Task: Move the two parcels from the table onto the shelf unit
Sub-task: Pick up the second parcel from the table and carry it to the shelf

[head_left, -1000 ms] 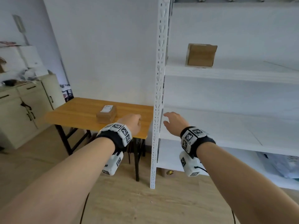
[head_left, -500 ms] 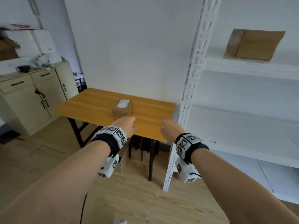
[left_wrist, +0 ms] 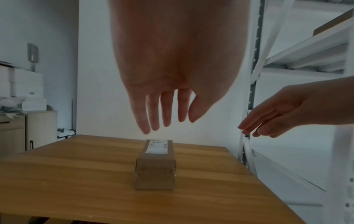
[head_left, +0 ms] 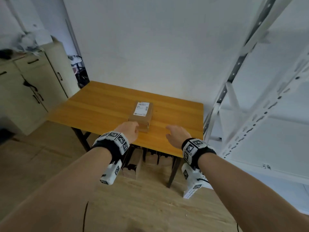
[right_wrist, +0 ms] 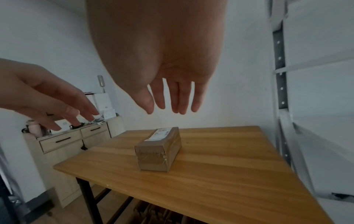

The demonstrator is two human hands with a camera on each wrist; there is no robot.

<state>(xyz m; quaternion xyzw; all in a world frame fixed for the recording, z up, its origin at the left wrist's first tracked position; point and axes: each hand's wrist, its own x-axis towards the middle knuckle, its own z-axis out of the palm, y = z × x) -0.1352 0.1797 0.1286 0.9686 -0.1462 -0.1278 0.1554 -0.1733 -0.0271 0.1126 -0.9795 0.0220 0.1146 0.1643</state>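
One brown cardboard parcel (head_left: 141,114) with a white label lies on the wooden table (head_left: 103,108), near its front middle. My left hand (head_left: 129,131) hovers open just in front of and above the parcel's near end, fingers straight (left_wrist: 151,115). My right hand (head_left: 177,133) hovers open above the table to the right of the parcel (right_wrist: 160,149), fingers spread (right_wrist: 178,98). Neither hand touches it. The white metal shelf unit (head_left: 260,114) stands at the right; an edge of a brown box (left_wrist: 333,25) shows on an upper shelf in the left wrist view.
A beige cabinet (head_left: 31,91) with cluttered top stands at the left against the wall. Cardboard boxes (head_left: 133,166) sit under the table. The shelf unit's upright post (head_left: 217,104) stands right beside the table's right edge. Wooden floor lies in front.
My view has swung left and down from the shelf to the table. Both hands have moved forward over the table's front edge, closer to the parcel.
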